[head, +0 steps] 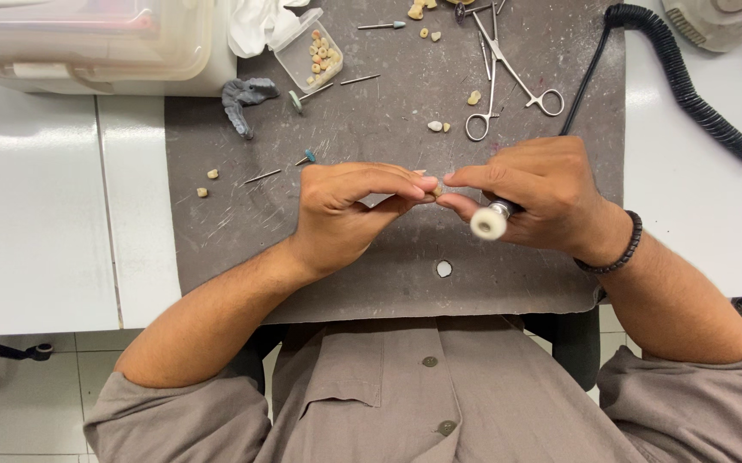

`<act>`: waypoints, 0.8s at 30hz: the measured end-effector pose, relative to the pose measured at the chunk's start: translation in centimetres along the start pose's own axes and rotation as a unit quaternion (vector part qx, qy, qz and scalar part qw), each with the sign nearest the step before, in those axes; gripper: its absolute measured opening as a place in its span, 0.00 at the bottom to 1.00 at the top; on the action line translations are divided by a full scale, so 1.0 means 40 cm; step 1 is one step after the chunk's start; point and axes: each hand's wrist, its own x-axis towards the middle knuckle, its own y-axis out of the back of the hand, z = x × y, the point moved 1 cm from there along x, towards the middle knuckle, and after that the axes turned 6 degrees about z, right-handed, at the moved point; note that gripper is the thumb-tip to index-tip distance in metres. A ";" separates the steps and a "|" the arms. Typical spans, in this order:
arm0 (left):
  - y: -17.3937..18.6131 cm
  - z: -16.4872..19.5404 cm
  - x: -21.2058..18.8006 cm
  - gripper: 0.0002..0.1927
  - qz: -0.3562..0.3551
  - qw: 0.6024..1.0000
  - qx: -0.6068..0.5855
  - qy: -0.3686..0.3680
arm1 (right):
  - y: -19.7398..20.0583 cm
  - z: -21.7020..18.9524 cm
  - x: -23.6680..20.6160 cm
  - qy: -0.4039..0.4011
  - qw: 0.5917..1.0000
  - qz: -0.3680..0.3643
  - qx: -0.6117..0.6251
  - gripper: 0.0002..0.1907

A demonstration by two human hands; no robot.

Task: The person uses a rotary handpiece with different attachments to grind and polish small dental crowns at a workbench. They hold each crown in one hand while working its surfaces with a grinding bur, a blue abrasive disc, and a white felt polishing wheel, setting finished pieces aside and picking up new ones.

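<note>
My left hand (pixel 345 210) and my right hand (pixel 538 193) meet over a grey work mat (pixel 388 283). Between the fingertips of both hands sits a tiny pale tooth-like piece (pixel 437 189), mostly hidden by the fingers. My right hand also grips a rotary handpiece whose white round polishing wheel (pixel 488 224) points toward me. A dark bead bracelet (pixel 619 253) is on my right wrist.
On the mat lie metal forceps (pixel 508 73), several small tooth-like pieces (pixel 435 126), burs (pixel 302 159), a grey clay-like lump (pixel 242 99) and a small clear box of pieces (pixel 311 51). A black coiled cable (pixel 688 86) runs right. A clear plastic bin (pixel 88 43) stands top left.
</note>
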 end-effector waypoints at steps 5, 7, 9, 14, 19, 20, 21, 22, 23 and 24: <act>-0.001 -0.005 0.002 0.11 -0.011 0.998 -0.055 0.031 | -0.006 -0.002 -0.003 0.019 1.000 0.002 0.013 0.11; -0.003 -0.006 0.002 0.12 0.005 0.992 -0.108 0.066 | -0.005 -0.005 -0.003 0.019 0.999 0.002 0.029 0.11; -0.002 -0.008 0.004 0.13 -0.009 0.994 -0.067 0.088 | -0.005 -0.006 -0.001 0.021 0.999 0.006 0.028 0.11; 0.002 -0.008 -0.001 0.15 -0.033 0.986 -0.083 0.138 | -0.004 -0.011 -0.001 0.009 1.000 -0.003 0.007 0.11; -0.015 -0.033 -0.023 0.17 -0.053 0.933 -0.238 0.267 | -0.012 -0.011 -0.008 -0.022 0.995 -0.032 -0.087 0.26; -0.019 -0.047 -0.022 0.16 -0.029 0.933 -0.232 0.273 | -0.021 -0.007 -0.010 -0.031 0.994 -0.029 -0.105 0.25; -0.024 -0.065 -0.017 0.14 -0.003 0.933 -0.226 0.279 | -0.033 0.002 -0.011 -0.039 0.991 -0.027 -0.122 0.23; -0.029 -0.083 -0.013 0.13 0.022 0.932 -0.219 0.288 | -0.046 0.012 -0.012 -0.049 0.989 -0.025 -0.137 0.22; -0.030 -0.099 -0.009 0.13 0.061 0.938 -0.200 0.274 | -0.059 0.026 -0.014 -0.037 0.985 -0.005 -0.171 0.23; -0.032 -0.113 -0.005 0.13 0.101 0.942 -0.182 0.263 | -0.069 0.048 -0.012 -0.026 0.979 0.013 -0.203 0.24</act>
